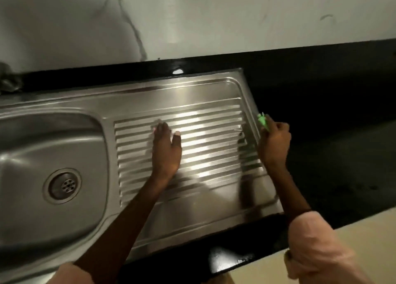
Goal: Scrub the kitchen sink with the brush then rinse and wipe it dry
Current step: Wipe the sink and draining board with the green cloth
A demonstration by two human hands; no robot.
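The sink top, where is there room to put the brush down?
Bare spots: the ridged drainboard between the left hand and the right hand, the smooth strip below the ridges, and the black counter right of the sink edge. The right hand grips the green brush; near both hands it is crowded.

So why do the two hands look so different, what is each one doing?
The left hand lies flat with straight fingers on the ribbed draining board; the right hand is curled round a green brush. The left hand holds nothing that can be seen; the right grips the brush. The left is at the middle of the board; the right is at its right edge. Both reach out from pink sleeves.
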